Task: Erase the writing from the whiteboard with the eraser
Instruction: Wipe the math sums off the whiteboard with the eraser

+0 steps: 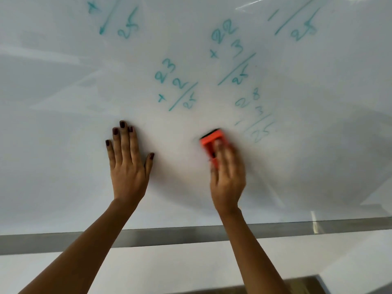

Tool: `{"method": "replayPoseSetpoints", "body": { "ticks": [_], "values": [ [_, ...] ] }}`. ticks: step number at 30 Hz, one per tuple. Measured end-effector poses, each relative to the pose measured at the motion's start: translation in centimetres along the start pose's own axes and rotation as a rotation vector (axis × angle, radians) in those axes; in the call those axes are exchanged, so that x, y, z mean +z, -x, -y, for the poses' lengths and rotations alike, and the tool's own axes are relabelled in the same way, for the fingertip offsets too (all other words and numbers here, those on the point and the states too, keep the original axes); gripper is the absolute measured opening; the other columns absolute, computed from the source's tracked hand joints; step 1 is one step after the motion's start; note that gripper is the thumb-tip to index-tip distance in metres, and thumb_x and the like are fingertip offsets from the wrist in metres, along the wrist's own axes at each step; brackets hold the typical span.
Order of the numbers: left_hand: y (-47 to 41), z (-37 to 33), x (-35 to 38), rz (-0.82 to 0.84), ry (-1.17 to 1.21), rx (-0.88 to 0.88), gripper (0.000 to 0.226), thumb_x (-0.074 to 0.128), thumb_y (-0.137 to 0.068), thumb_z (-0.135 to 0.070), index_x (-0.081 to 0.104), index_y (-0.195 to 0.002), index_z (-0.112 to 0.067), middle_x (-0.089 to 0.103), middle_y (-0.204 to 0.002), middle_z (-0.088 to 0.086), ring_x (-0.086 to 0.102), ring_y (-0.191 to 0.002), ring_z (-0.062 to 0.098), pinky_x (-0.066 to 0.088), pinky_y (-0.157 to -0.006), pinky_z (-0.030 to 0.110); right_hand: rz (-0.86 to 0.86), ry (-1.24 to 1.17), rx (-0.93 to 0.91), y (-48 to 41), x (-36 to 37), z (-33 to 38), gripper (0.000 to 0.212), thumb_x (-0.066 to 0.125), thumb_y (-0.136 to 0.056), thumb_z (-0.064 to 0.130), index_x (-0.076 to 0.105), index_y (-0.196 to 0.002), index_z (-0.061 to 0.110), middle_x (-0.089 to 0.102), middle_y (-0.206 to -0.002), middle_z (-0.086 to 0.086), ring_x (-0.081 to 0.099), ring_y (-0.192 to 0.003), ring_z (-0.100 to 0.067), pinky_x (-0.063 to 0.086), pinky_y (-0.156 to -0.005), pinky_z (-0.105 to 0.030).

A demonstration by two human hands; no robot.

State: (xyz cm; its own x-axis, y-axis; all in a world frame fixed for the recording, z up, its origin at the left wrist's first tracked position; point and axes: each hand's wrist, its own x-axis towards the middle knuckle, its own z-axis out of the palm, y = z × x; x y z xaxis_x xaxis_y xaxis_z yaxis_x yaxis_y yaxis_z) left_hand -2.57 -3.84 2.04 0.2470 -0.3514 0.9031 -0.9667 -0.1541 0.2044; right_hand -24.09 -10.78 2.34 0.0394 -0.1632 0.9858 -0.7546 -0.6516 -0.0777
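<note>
Orange eraser, one, gripped by right hand; left hand flat open on whiteboard.

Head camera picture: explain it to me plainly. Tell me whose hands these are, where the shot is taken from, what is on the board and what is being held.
There is no machine here. A person wears a wide-angle camera on the head, so you look forward and down along both of their bare arms.

In front of them is a whiteboard with a metal ledge along its bottom edge. Teal marker sums are written across its upper part; the group nearest the eraser looks fainter than the others.

The left hand is spread flat against the board and holds nothing. The right hand grips an orange eraser with a dark pad, pressed to the board just below the writing. That hand looks blurred, which suggests it is in motion.
</note>
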Motion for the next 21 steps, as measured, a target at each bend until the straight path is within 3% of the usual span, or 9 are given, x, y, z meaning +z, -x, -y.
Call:
{"method": "replayPoseSetpoints", "body": {
  "ticks": [2, 4, 6, 9, 11, 15, 16, 18, 21],
  "values": [
    [0.1, 0.0, 0.0, 0.007, 0.002, 0.003, 0.07, 0.042, -0.105, -0.034, 0.009, -0.156, 0.002, 0.011, -0.163, 0.023, -0.006, -0.153, 0.025, 0.001, -0.126, 0.046, -0.164, -0.16, 0.497, -1.8, 0.3, 0.8, 0.053, 0.069, -0.092, 0.014, 0.05, -0.141, 0.014, 0.055, -0.14, -0.008, 0.051, -0.127, -0.025, 0.046, -0.102, -0.035],
    [0.2, 0.0, 0.0, 0.014, 0.009, -0.006, 0.07, 0.043, -0.105, -0.033, 0.009, -0.156, 0.002, 0.009, -0.163, 0.021, -0.005, -0.153, 0.026, 0.001, -0.126, 0.046, -0.22, -0.19, 0.665, -2.8, 0.7, 2.5, 0.054, 0.066, -0.094, 0.018, 0.047, -0.144, 0.015, 0.052, -0.142, -0.009, 0.049, -0.128, -0.025, 0.046, -0.101, -0.036],
    [0.2, -0.2, 0.0, 0.009, 0.006, -0.024, 0.07, 0.043, -0.105, -0.033, 0.01, -0.156, 0.002, 0.009, -0.163, 0.021, -0.003, -0.153, 0.027, 0.003, -0.125, 0.048, -0.121, -0.094, 0.41, -1.9, 0.9, 3.9, 0.052, 0.066, -0.093, 0.015, 0.05, -0.142, 0.012, 0.056, -0.139, -0.01, 0.053, -0.125, -0.029, 0.047, -0.103, -0.038],
    [0.3, -0.5, 0.1, 0.001, -0.004, -0.038, 0.069, 0.04, -0.106, -0.034, 0.008, -0.156, 0.002, 0.006, -0.164, 0.019, -0.003, -0.154, 0.027, 0.004, -0.125, 0.049, 0.126, 0.023, -0.308, 0.0, 0.4, 3.3, 0.055, 0.071, -0.09, 0.005, 0.052, -0.14, 0.016, 0.062, -0.135, -0.002, 0.059, -0.12, -0.031, 0.052, -0.098, -0.04],
    [0.4, -0.6, 0.2, 0.002, -0.008, -0.042, 0.069, 0.038, -0.106, -0.034, 0.005, -0.157, 0.0, 0.003, -0.164, 0.016, -0.005, -0.154, 0.027, 0.003, -0.126, 0.047, 0.143, 0.049, -0.382, -0.7, 0.1, 1.4, 0.059, 0.072, -0.089, 0.005, 0.049, -0.142, 0.017, 0.06, -0.138, 0.0, 0.059, -0.122, -0.031, 0.052, -0.098, -0.04],
    [0.6, -0.6, 0.2, 0.018, -0.001, -0.042, 0.067, 0.035, -0.107, -0.033, 0.003, -0.157, -0.002, 0.005, -0.165, 0.018, -0.003, -0.154, 0.028, 0.003, -0.126, 0.048, -0.116, -0.13, 0.463, -2.4, -0.1, -0.4, 0.056, 0.067, -0.092, 0.016, 0.046, -0.144, 0.017, 0.048, -0.144, -0.001, 0.049, -0.128, -0.024, 0.048, -0.102, -0.04],
    [0.6, -0.7, 0.1, 0.022, 0.003, -0.045, 0.067, 0.035, -0.107, -0.032, 0.002, -0.157, -0.002, 0.005, -0.164, 0.018, -0.002, -0.154, 0.029, 0.004, -0.126, 0.048, -0.133, -0.13, 0.526, -2.5, -0.2, -0.2, 0.055, 0.066, -0.093, 0.017, 0.046, -0.144, 0.017, 0.048, -0.145, -0.002, 0.048, -0.128, -0.024, 0.047, -0.103, -0.039],
    [0.6, -0.8, 0.0, 0.023, 0.014, -0.058, 0.066, 0.035, -0.107, -0.032, 0.003, -0.157, -0.001, 0.005, -0.164, 0.018, -0.002, -0.154, 0.029, 0.004, -0.125, 0.049, -0.047, -0.046, 0.263, -1.4, -0.2, 0.1, 0.055, 0.067, -0.091, 0.013, 0.049, -0.143, 0.014, 0.051, -0.143, -0.004, 0.05, -0.126, -0.027, 0.044, -0.105, -0.038],
    [0.5, -1.7, 0.0, -0.011, 0.049, -0.108, 0.065, 0.034, -0.106, -0.031, 0.008, -0.157, -0.001, 0.007, -0.164, 0.023, 0.0, -0.153, 0.034, 0.003, -0.125, 0.049, 0.185, 0.063, -0.415, 0.6, -0.8, -1.4, 0.052, 0.064, -0.094, 0.004, 0.05, -0.143, 0.019, 0.057, -0.141, 0.001, 0.052, -0.128, -0.029, 0.047, -0.105, -0.041]
  ]
}}
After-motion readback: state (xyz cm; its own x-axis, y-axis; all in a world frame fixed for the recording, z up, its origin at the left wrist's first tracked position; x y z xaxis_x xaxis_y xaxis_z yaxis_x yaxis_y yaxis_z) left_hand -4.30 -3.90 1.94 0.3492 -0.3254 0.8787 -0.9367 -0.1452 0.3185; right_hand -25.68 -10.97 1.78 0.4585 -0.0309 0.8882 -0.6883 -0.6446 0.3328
